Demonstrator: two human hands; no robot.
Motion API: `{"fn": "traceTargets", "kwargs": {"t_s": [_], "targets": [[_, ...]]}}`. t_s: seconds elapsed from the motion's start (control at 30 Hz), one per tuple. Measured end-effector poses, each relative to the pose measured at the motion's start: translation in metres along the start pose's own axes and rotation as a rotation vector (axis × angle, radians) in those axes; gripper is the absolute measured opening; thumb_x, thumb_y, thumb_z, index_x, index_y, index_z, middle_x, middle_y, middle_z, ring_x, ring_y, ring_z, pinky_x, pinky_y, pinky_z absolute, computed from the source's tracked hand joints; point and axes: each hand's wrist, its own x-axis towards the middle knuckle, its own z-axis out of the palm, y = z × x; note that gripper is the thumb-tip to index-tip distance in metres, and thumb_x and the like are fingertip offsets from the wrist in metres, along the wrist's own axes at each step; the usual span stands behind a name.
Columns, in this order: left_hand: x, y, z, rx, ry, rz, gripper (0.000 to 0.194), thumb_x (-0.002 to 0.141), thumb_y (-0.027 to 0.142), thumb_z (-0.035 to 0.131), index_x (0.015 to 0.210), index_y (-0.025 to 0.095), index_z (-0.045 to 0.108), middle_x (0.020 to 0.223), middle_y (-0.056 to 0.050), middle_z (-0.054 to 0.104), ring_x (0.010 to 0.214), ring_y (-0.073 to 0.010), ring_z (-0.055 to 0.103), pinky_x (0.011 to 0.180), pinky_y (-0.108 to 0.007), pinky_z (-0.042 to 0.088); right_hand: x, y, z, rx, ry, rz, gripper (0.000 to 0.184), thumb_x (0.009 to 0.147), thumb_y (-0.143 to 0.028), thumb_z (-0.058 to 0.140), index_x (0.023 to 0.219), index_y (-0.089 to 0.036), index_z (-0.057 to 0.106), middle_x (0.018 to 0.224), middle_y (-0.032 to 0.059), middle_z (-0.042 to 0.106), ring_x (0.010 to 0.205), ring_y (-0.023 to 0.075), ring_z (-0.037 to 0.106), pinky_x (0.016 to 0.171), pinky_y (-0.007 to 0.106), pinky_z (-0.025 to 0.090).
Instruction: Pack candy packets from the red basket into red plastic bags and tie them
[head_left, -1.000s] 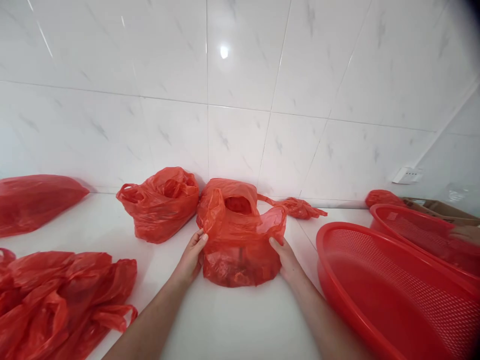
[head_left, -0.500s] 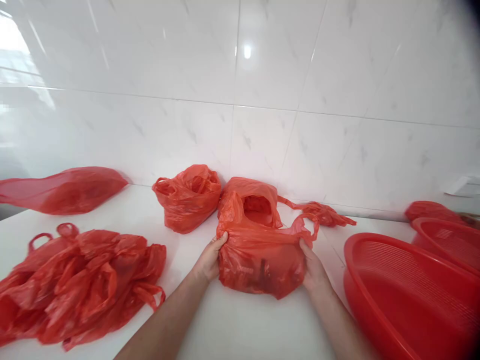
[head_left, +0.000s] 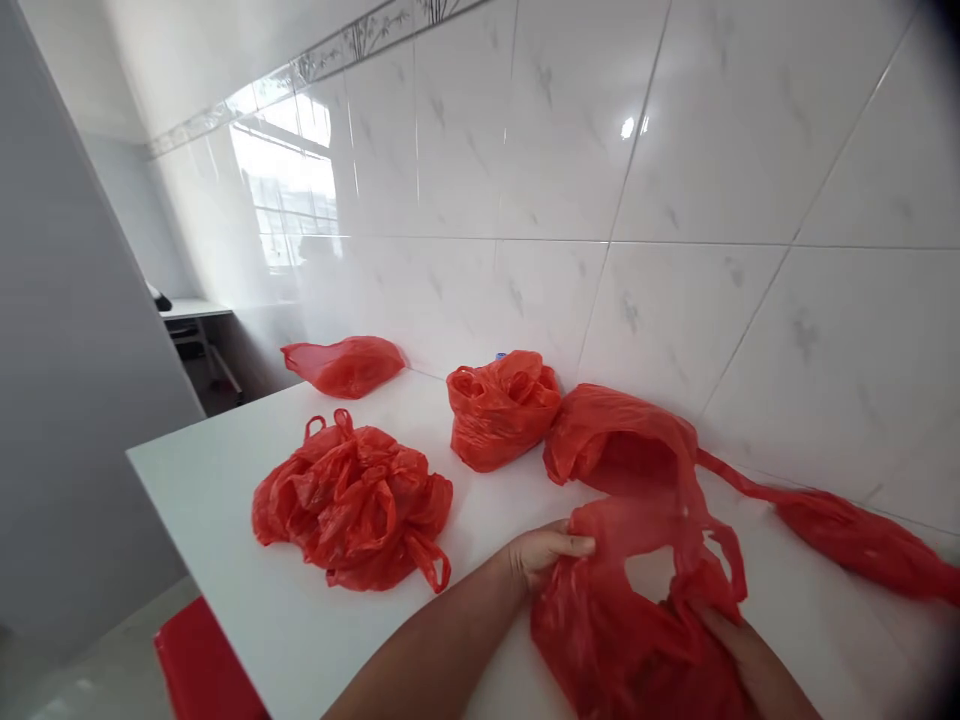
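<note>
My left hand [head_left: 541, 553] pinches the top edge of a red plastic bag [head_left: 637, 620] that lies on the white counter [head_left: 315, 620] at the lower right. My right hand [head_left: 739, 645] grips the same bag's right side, its fingers partly hidden under the plastic. The bag's handles [head_left: 724, 560] stand up between my hands. Right behind it another red bag [head_left: 622, 445] lies open against the wall.
A heap of crumpled red bags [head_left: 352, 500] lies left of my hands. A filled red bag [head_left: 501, 408] and a flat one [head_left: 346, 364] sit further back by the tiled wall. A twisted red bag [head_left: 855, 540] lies at the right. Something red [head_left: 202, 670] stands below the counter's edge.
The view has swung left, so the red baskets are out of sight. My hands have pulled the bag nearer and its top is bunched up between them.
</note>
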Motion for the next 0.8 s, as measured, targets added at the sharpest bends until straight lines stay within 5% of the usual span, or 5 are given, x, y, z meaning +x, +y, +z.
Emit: {"fn": "traceTargets", "kwargs": {"t_s": [0.1, 0.27, 0.4, 0.53, 0.8], "targets": [[0.010, -0.001, 0.002, -0.067, 0.069, 0.037, 0.041, 0.065, 0.023, 0.077, 0.101, 0.008, 0.067, 0.094, -0.017, 0.073, 0.097, -0.0296, 0.067, 0.097, -0.040, 0.045, 0.010, -0.010, -0.003, 0.074, 0.036, 0.013, 0.033, 0.065, -0.043, 0.070, 0.092, -0.025, 0.071, 0.081, 0.0091, 0.072, 0.084, 0.0325, 0.068, 0.079, 0.050, 0.056], [0.022, 0.000, 0.008, -0.199, 0.156, 0.093, 0.027, 0.077, 0.023, 0.068, 0.101, 0.010, 0.065, 0.088, -0.013, 0.074, 0.091, -0.0259, 0.069, 0.093, -0.038, 0.049, 0.031, -0.025, -0.007, 0.238, -0.006, -0.276, 0.013, 0.065, -0.031, 0.072, 0.075, -0.028, 0.065, 0.058, -0.0054, 0.060, 0.056, 0.0142, 0.061, 0.070, 0.032, 0.056], [0.019, 0.002, 0.012, -0.241, 0.235, 0.092, 0.027, 0.078, 0.021, 0.066, 0.103, 0.012, 0.061, 0.091, -0.012, 0.073, 0.087, -0.0257, 0.070, 0.087, -0.040, 0.052, 0.034, -0.021, 0.010, 0.294, -0.157, -0.362, 0.020, 0.069, -0.040, 0.071, 0.072, -0.023, 0.060, 0.044, -0.0109, 0.030, 0.039, 0.0060, 0.034, 0.057, 0.022, 0.049], [0.014, 0.005, 0.009, -0.210, 0.352, 0.126, 0.022, 0.077, 0.017, 0.065, 0.096, 0.015, 0.057, 0.077, -0.007, 0.071, 0.072, -0.0226, 0.071, 0.073, -0.037, 0.056, 0.025, -0.017, 0.032, 0.086, -0.230, -0.318, 0.040, 0.080, -0.062, 0.050, 0.084, -0.024, 0.063, 0.047, -0.0095, 0.025, 0.040, 0.0072, 0.028, 0.053, 0.023, 0.045], [0.007, -0.005, 0.025, 0.016, 0.101, 0.135, 0.042, 0.071, 0.018, 0.066, 0.109, 0.021, 0.047, 0.074, -0.004, 0.070, 0.057, -0.0240, 0.069, 0.052, -0.035, 0.055, 0.020, 0.012, 0.048, -0.356, -0.285, -0.265, 0.041, 0.072, -0.049, 0.070, 0.100, -0.021, 0.058, 0.042, -0.0112, 0.042, 0.034, 0.0059, 0.028, 0.039, 0.020, 0.033]]}}
